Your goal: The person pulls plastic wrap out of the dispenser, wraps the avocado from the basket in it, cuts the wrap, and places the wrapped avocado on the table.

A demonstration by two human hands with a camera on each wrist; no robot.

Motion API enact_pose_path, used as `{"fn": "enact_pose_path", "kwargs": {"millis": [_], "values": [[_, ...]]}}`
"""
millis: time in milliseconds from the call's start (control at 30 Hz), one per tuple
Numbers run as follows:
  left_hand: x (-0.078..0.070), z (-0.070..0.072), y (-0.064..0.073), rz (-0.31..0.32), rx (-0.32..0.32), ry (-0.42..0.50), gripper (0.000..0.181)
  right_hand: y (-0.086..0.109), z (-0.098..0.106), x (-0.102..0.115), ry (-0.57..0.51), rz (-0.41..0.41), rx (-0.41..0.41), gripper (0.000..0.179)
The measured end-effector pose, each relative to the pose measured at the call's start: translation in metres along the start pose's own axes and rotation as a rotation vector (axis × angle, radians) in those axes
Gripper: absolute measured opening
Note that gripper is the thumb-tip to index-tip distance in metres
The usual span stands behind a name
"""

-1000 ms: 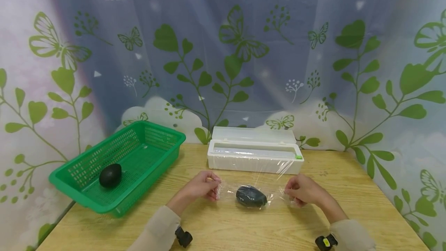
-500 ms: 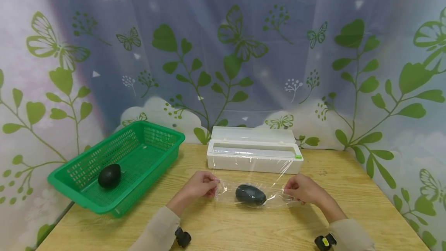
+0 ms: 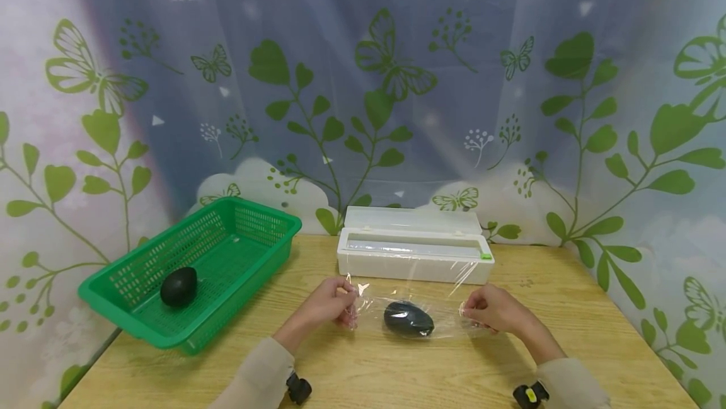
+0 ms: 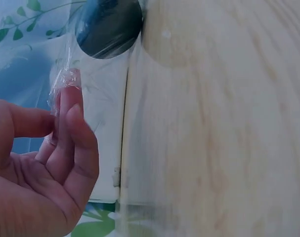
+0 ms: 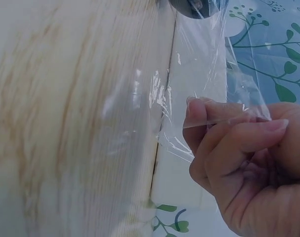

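Observation:
A dark, oval avocado (image 3: 408, 319) lies on the table between the hands, with clear plastic wrap (image 3: 371, 309) over it. My left hand (image 3: 334, 302) pinches the wrap's left end between thumb and fingers; in the left wrist view, film is crumpled round a fingertip of that hand (image 4: 51, 163). At the other end, my right hand (image 3: 492, 309) pinches the film, which stretches away from its fingers in the right wrist view (image 5: 253, 168). The wrap runs back to a white dispenser box (image 3: 347, 263), whose lid (image 3: 414, 220) stands raised. Whether film passes under the avocado, I cannot tell.
To the left stands a green plastic basket (image 3: 244, 276) holding a second avocado (image 3: 179, 287). The wooden table (image 3: 374, 377) meets a patterned curtain (image 3: 317, 106) at the back. A small green slider (image 3: 486, 256) sits at the box's right end.
Between the first and second frames the film between the hands has become tauter and its glints have shifted. Film now stands up beside the left fingers. Both hands and the avocado hardly move.

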State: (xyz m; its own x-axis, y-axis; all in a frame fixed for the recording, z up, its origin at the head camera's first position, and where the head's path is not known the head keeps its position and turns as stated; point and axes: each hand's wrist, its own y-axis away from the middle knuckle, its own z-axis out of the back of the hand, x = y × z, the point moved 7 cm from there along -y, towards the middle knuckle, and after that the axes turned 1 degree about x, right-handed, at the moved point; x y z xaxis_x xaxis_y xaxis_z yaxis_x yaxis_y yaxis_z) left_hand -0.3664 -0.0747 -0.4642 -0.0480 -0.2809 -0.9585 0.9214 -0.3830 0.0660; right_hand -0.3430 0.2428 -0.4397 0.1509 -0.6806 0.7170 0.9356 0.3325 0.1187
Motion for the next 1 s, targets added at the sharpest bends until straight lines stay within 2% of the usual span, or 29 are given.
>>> {"fn": "enact_pose_path", "kwargs": {"millis": [200, 333, 533, 700, 833, 1000], "values": [[0.0005, 0.0018, 0.0003, -0.020, -0.029, -0.054, 0.016, -0.0005, 0.0007, -0.0011, 0.007, -0.010, -0.008, 0.013], [0.0000, 0.0052, -0.0006, -0.044, -0.054, -0.035, 0.017, -0.0010, -0.0004, -0.0010, 0.000, -0.011, -0.001, 0.014], [-0.0005, -0.0002, -0.0008, -0.020, 0.029, 0.082, 0.021, -0.0011, -0.0010, -0.0004, -0.003, -0.013, 0.005, 0.014], [-0.0012, -0.0022, 0.0004, -0.018, 0.034, 0.033, 0.022, -0.0003, -0.0008, -0.0005, -0.015, -0.011, 0.009, 0.014], [-0.0013, -0.0028, 0.0005, -0.025, 0.014, -0.013, 0.022, 0.0003, -0.0009, -0.0007, -0.025, -0.009, 0.015, 0.014], [0.0019, -0.0025, -0.0017, -0.015, -0.013, -0.028, 0.019, 0.0010, -0.0009, -0.0002, -0.044, -0.002, 0.021, 0.013]]}}
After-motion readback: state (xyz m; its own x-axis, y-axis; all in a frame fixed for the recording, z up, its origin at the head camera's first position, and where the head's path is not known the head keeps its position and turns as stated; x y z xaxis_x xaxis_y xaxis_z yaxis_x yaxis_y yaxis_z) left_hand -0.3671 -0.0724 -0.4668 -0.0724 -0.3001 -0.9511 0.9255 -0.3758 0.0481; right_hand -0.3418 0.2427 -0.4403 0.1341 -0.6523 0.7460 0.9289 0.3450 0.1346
